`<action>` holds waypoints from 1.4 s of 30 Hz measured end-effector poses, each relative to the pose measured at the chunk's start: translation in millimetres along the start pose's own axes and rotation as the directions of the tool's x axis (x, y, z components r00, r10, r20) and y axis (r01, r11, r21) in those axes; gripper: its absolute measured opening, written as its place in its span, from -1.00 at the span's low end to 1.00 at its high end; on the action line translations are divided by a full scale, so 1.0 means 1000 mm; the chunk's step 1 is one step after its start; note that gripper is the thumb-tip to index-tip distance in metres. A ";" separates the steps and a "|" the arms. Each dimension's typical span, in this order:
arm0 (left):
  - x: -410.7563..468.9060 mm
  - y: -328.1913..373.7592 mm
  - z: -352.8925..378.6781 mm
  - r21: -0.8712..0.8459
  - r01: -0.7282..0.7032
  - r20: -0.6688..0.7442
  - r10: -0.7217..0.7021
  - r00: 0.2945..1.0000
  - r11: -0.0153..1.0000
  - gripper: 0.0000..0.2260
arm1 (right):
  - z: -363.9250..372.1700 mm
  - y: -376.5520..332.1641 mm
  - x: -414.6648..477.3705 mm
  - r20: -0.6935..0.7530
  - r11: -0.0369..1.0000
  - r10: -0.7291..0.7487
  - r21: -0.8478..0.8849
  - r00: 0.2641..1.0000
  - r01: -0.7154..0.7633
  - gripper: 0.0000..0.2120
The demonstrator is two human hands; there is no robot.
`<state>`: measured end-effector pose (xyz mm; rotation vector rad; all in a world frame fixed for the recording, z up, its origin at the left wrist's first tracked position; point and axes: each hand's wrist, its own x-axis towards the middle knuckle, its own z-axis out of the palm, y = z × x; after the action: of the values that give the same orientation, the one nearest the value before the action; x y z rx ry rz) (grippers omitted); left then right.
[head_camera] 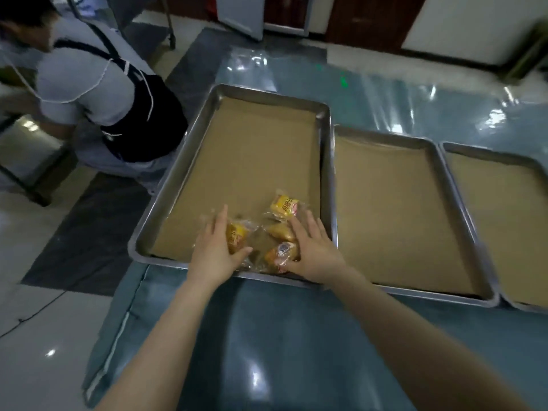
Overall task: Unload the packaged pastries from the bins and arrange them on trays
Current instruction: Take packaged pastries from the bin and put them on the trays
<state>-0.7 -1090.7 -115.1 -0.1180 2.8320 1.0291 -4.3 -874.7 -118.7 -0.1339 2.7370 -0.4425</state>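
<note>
Three metal trays lined with brown paper stand side by side on the bench, which is covered in blue plastic sheeting. The packaged pastries are all in the left tray, clustered at its near end, four in clear wrappers. The far pastry lies alone and face up with its yellow label showing. The left hand reaches over the near rim with its fingers straight and open. Its thumb is spread out beneath the left pastry, which lies in the angle between thumb and forefinger and touches the hand. The right hand is also open, fingers spread flat just beside the middle pastry, with the thumb against the near pastry. The middle tray and the right tray show only their paper. To the left, on the tiled floor, another person in a grey shirt and dark apron bends away.
</note>
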 end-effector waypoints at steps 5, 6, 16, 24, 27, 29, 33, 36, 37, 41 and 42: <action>-0.012 -0.001 -0.004 0.095 -0.133 -0.009 0.134 0.991 0.987 -0.25 | -0.018 -0.008 -0.020 0.009 0.990 -0.055 0.134 0.998 0.053 0.11; -0.015 0.003 -0.007 0.086 -0.173 -0.014 0.175 0.984 0.981 -0.25 | -0.022 -0.010 -0.024 0.002 0.986 -0.071 0.153 0.997 0.070 0.10; -0.034 0.082 -0.014 0.323 -0.570 0.118 0.565 0.816 0.756 -0.35 | -0.064 0.008 -0.091 -0.312 0.974 -0.060 0.189 0.948 0.124 -0.33; -0.082 0.210 0.039 0.404 -0.717 0.153 0.731 0.665 0.568 -0.37 | -0.116 0.113 -0.192 -0.455 0.988 -0.001 0.137 0.891 0.071 -0.40; -0.111 0.271 0.073 0.421 -0.737 0.140 0.765 0.629 0.529 -0.36 | -0.138 0.171 -0.239 -0.495 0.987 0.009 0.144 0.869 0.072 -0.41; -0.132 0.313 0.096 0.400 -0.749 0.119 0.780 0.614 0.529 -0.36 | -0.153 0.213 -0.270 -0.525 0.982 0.025 0.173 0.850 0.078 -0.44; -0.167 0.390 0.132 0.377 -0.772 0.059 0.819 0.571 0.512 -0.38 | -0.185 0.292 -0.319 -0.602 0.991 0.027 0.119 0.798 0.057 -0.49; -0.179 0.442 0.151 0.373 -0.784 0.030 0.838 0.545 0.497 -0.39 | -0.213 0.341 -0.342 -0.652 0.995 0.027 0.087 0.758 0.040 -0.54; -0.181 0.460 0.158 0.371 -0.788 0.020 0.844 0.536 0.491 -0.40 | -0.223 0.358 -0.347 -0.665 0.996 0.032 0.087 0.746 0.034 -0.55; -0.177 0.532 0.189 0.318 -0.814 -0.006 0.860 0.510 0.485 -0.40 | -0.262 0.427 -0.358 -0.717 0.995 0.058 0.098 0.695 0.018 -0.60; -0.173 0.550 0.199 0.301 -0.825 -0.003 0.865 0.501 0.479 -0.40 | -0.272 0.444 -0.361 -0.726 0.994 0.074 0.112 0.684 0.012 -0.62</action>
<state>125.2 -537.0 107.0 1.4653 3.1072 0.7018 215.3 -322.3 101.0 0.1644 3.4833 -0.7728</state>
